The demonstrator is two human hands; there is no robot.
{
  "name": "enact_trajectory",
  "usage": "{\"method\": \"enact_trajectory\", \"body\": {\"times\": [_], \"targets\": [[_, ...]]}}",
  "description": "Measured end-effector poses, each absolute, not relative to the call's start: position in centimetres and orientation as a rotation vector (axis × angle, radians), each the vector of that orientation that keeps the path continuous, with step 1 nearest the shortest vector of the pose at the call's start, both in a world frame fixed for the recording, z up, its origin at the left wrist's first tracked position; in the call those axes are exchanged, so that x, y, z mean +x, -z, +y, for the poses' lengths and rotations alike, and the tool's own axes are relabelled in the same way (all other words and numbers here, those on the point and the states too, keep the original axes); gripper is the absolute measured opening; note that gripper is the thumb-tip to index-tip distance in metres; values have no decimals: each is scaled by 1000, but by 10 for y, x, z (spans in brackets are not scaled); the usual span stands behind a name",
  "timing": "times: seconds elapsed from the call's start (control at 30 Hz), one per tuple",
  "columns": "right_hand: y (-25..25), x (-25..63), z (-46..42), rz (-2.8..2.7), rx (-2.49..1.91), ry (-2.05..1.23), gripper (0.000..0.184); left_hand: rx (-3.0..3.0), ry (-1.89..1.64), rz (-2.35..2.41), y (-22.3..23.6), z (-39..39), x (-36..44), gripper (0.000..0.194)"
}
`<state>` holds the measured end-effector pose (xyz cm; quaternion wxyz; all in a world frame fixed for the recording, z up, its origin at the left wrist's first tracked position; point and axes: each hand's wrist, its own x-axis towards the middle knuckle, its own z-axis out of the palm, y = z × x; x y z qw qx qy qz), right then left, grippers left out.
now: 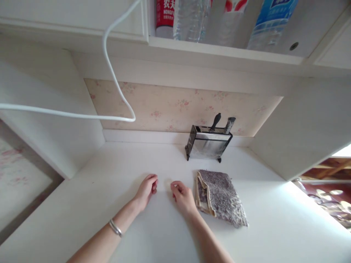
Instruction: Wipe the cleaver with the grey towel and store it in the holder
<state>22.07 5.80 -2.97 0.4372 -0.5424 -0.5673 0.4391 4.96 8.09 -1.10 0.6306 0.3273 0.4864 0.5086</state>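
Towel (223, 197) folded on table (153, 237), just beside right hand (183, 197), fingers there loosely curled. Left hand (146, 190) near right, fingers clenched. Bracelet (115, 228) on left wrist. Knife holder (210, 145) upright behind towel, two handles (216, 121) sticking out of top. Bottles (189, 22) on shelf (227, 50) above.

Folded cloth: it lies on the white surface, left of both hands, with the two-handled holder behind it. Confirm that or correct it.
The side is wrong. The head view shows the folded cloth to the right of both the left hand and the right hand, on the white surface, with the two-handled holder behind it.
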Motion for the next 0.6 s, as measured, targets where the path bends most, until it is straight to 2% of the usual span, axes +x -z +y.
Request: {"method": "enact_trajectory", "body": {"times": [0.23,0.6], "targets": [[29,229,52,-1071,-1490,-889,40,673,-1152,1007,8,35,30,35],[27,226,41,-1110,-1629,-659,42,732,-1041,1006,5,34,27,29]]}}
